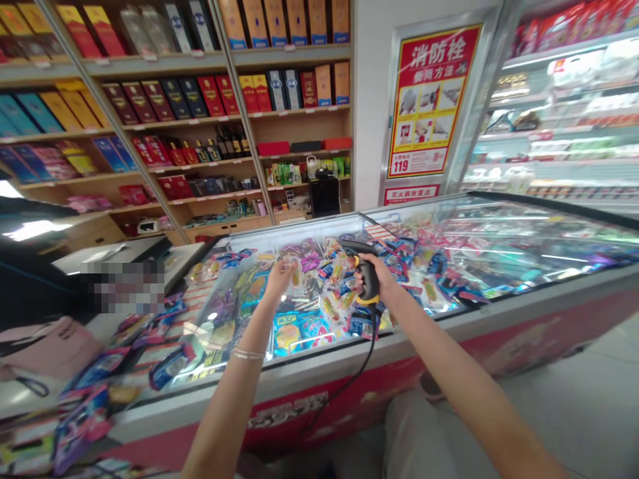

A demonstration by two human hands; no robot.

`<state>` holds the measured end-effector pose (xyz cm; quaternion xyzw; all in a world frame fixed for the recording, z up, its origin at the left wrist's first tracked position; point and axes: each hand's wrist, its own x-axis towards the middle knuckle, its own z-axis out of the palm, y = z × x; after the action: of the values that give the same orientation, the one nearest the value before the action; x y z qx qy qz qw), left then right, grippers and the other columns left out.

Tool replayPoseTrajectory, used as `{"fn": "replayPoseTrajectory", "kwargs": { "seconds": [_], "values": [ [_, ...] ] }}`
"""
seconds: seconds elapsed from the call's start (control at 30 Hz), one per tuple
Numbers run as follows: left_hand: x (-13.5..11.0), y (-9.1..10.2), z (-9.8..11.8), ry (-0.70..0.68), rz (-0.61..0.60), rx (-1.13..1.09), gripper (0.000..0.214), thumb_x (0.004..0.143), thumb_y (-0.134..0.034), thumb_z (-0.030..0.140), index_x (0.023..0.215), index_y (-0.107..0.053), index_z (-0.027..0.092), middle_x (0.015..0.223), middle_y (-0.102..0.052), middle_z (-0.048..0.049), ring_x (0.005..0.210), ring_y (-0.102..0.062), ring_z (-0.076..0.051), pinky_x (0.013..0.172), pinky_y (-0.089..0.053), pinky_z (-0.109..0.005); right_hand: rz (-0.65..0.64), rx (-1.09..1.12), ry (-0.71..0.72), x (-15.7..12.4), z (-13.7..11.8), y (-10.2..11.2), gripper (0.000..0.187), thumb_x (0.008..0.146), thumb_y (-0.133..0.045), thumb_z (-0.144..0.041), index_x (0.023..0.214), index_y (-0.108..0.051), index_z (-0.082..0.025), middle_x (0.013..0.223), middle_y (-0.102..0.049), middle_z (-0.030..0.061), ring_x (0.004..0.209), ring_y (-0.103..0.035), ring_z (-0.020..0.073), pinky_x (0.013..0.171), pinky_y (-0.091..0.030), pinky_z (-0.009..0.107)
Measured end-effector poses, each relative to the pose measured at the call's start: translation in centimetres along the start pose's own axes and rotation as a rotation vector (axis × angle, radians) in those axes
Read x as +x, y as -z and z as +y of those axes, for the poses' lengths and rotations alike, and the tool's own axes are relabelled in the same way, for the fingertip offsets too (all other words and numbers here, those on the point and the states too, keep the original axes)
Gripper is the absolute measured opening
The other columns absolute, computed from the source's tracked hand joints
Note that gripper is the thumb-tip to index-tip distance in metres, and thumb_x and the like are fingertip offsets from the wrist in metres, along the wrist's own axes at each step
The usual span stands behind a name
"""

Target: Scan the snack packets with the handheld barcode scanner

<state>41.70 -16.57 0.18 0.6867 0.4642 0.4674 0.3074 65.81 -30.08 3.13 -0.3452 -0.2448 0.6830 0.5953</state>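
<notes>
My right hand (374, 271) is wrapped round the grip of a black and yellow barcode scanner (369, 283), whose head points left. A black cable (370, 352) runs from its base down over the freezer's front. Over the heap of packets, the fingers of my left hand (281, 276) are pinched together at a small clear-wrapped snack packet (295, 273); its exact contents are too small to tell. Beneath both hands, similar clear packets (332, 306), blue packets (362, 324) and larger blue bags (299, 330) lie on the glass-topped chest freezer (429, 342).
At the left stand a counter (187, 263) and a pink bag (54, 346), with packets spilling along the freezer's near left end. A dark sleeve (34, 259) of another person shows there. Bottle boxes fill the back shelves (190, 123); a lit refrigerated display (564, 133) stands right.
</notes>
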Motion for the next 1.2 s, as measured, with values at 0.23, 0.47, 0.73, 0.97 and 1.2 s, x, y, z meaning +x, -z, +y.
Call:
{"fn": "replayPoseTrajectory", "kwargs": {
  "seconds": [0.23,0.47,0.73,0.97,1.2],
  "values": [
    [-0.4,-8.0,7.7,-0.242,-0.039,0.005,0.034,0.080,-0.058,0.036,0.108,-0.061,0.016,0.093,-0.066,-0.0067,0.080,-0.062,-0.017,0.073,-0.049,-0.030,0.224,0.155,0.194,-5.3,-2.1,9.3,0.015,0.079,-0.057,-0.028,0.083,-0.062,-0.015,0.059,-0.059,0.0014,0.040,-0.045,0.0090,0.035,-0.040,0.020],
    [-2.0,-13.8,8.0,-0.481,-0.261,0.322,0.044,0.085,-0.056,0.031,0.129,-0.052,0.022,0.132,-0.054,-0.0099,0.105,-0.061,-0.022,0.089,-0.049,-0.034,0.283,0.166,0.252,-6.9,-2.1,13.5,0.014,0.076,-0.058,-0.025,0.083,-0.063,-0.014,0.059,-0.057,0.0012,0.040,-0.042,0.0080,0.033,-0.039,0.018],
    [-3.9,-13.8,7.3,-0.609,-0.313,0.627,0.045,0.089,-0.047,0.048,0.129,-0.055,0.030,0.136,-0.054,-0.0049,0.127,-0.047,-0.025,0.108,-0.035,-0.046,0.198,0.127,0.352,-6.1,-0.8,14.7,0.015,0.075,-0.061,-0.027,0.084,-0.064,-0.016,0.065,-0.059,0.0013,0.043,-0.044,0.0083,0.035,-0.039,0.019],
    [-4.7,-14.1,7.7,-0.567,-0.378,0.707,0.048,0.090,-0.045,0.044,0.136,-0.046,0.035,0.138,-0.052,-0.0022,0.133,-0.037,-0.026,0.111,-0.023,-0.055,0.222,0.131,0.322,-6.0,-0.8,14.7,0.015,0.074,-0.061,-0.028,0.082,-0.064,-0.015,0.058,-0.055,0.0005,0.042,-0.044,0.0086,0.034,-0.038,0.018],
    [-4.5,-14.1,7.2,-0.571,-0.369,0.681,0.048,0.089,-0.046,0.043,0.137,-0.046,0.036,0.138,-0.052,-0.0021,0.133,-0.038,-0.026,0.113,-0.021,-0.053,0.224,0.102,0.293,-6.0,-1.0,14.6,0.018,0.076,-0.059,-0.029,0.086,-0.065,-0.015,0.056,-0.055,-0.0002,0.040,-0.043,0.0087,0.033,-0.038,0.018]
  ]
}}
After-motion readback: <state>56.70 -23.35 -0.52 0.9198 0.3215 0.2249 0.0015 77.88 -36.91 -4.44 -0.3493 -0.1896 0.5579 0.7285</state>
